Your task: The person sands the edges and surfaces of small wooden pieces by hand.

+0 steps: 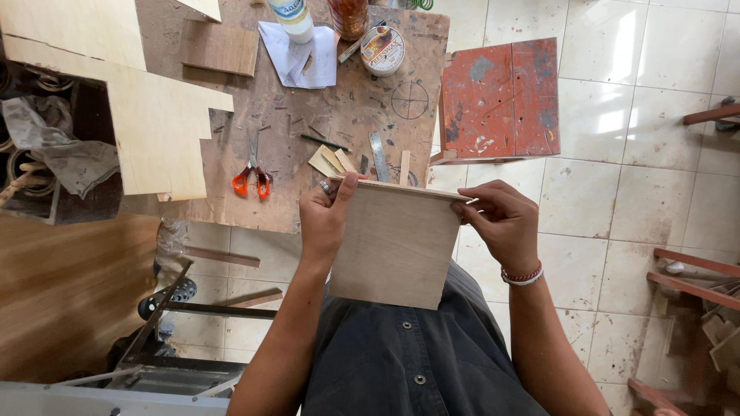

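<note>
A square plywood panel (397, 246) stands tilted in front of my chest, its far edge up. My left hand (325, 216) grips the panel's left edge, thumb on the near face, a ring on one finger. My right hand (501, 223) pinches the upper right corner, a bracelet on the wrist. Just beyond the panel's top edge, on the worn workbench (270, 123), lie small wood offcuts (333, 160), a steel ruler (378, 156) and a thin wood strip (404, 167).
Orange-handled scissors (252, 179) and a dark pencil (324, 142) lie on the bench. A large plywood sheet (146, 115) covers its left side. A round tin (382, 50), bottle (292, 17) and paper (299, 55) sit at the back. A red stool (499, 100) stands right.
</note>
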